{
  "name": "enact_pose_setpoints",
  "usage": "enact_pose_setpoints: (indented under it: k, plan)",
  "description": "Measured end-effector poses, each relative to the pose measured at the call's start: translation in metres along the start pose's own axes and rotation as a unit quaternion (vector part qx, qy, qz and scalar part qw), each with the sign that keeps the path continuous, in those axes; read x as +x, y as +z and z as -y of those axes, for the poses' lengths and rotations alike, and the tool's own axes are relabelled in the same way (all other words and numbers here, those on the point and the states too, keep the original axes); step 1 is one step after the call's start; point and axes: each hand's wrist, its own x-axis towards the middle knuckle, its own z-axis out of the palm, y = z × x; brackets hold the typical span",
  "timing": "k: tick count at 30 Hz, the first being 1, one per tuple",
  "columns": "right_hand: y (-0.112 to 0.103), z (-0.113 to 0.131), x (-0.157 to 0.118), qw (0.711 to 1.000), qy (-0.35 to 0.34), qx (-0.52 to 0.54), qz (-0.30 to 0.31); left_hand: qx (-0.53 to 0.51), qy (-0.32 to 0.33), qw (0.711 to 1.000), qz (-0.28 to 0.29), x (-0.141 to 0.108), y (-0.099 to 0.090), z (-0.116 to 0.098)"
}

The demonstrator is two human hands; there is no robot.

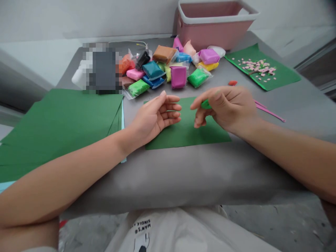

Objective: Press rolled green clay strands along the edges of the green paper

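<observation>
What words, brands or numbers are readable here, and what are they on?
"MAN'S®": upside down on the white clothing.
"SINGLE": on the same clothing, also upside down; the letters after it are unclear.
I can read nothing on the colourful packets or elsewhere.

A grey table (pixel 168 180) stands before a pale, softly lit wall (pixel 126 19); below the table's near edge lies a grey floor (pixel 275 225) with small dark specks.

Looks like a craft corner to me, with bright clay-like packets (pixel 178 77) and green sheets (pixel 186 134) spread over a grey desk (pixel 173 175) against a pale wall (pixel 126 19).
</observation>
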Motion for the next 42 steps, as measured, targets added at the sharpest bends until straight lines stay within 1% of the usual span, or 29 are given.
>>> enact_pose_setpoints:
  k: [3, 7, 9, 13, 15, 18, 21, 26, 28, 30, 33, 36, 40, 42]
  plan:
    - [0.001, -0.001, 0.002, 1.0, 0.004, 0.003, -0.002, -0.002, -0.005, 1.0, -0.005, 0.0, 0.0, 0.0]
    - [0.005, -0.006, 0.005, 0.997, -0.006, 0.08, 0.014, -0.009, -0.006, 1.0, -0.004, 0.0, 0.002, -0.002]
    - [0.005, -0.008, 0.004, 0.996, -0.008, 0.089, 0.016, -0.015, -0.006, 1.0, 0.001, -0.001, 0.002, -0.002]
    - [0.001, -0.005, 0.003, 0.998, 0.023, 0.062, 0.017, -0.015, -0.009, 1.0, 0.002, -0.001, 0.003, -0.003]
    - [-0.001, -0.003, 0.004, 0.998, 0.033, 0.04, 0.031, -0.014, -0.009, 1.0, 0.001, -0.001, 0.002, -0.002]
    - [0.001, -0.002, 0.004, 0.998, 0.024, 0.014, 0.058, -0.023, -0.009, 1.0, 0.006, -0.001, 0.002, -0.001]
    - [0.006, -0.004, 0.004, 0.998, 0.008, 0.017, 0.055, -0.024, -0.007, 1.0, 0.007, 0.0, 0.002, -0.001]
    - [0.012, -0.005, 0.002, 0.999, -0.041, -0.014, -0.027, 0.012, 0.011, 1.0, 0.013, -0.003, 0.005, 0.0]
    - [0.012, -0.005, 0.001, 0.997, -0.059, -0.035, -0.033, 0.031, 0.025, 0.999, 0.024, -0.005, 0.007, 0.002]
    - [0.012, -0.005, 0.0, 0.991, -0.086, -0.098, -0.036, 0.044, 0.037, 0.997, 0.042, -0.008, 0.008, 0.004]
    - [0.01, -0.006, -0.003, 0.965, -0.137, -0.217, -0.058, 0.057, 0.044, 0.995, 0.071, -0.01, 0.009, 0.005]
    - [0.008, -0.008, -0.006, 0.946, -0.17, -0.271, -0.048, 0.068, 0.042, 0.993, 0.082, -0.01, 0.008, 0.005]
    - [0.003, -0.012, -0.006, 0.942, -0.188, -0.276, -0.038, 0.083, 0.034, 0.993, 0.083, -0.009, 0.008, 0.004]
    - [0.001, -0.014, -0.005, 0.935, -0.219, -0.277, -0.029, 0.081, 0.034, 0.993, 0.082, -0.01, 0.008, 0.004]
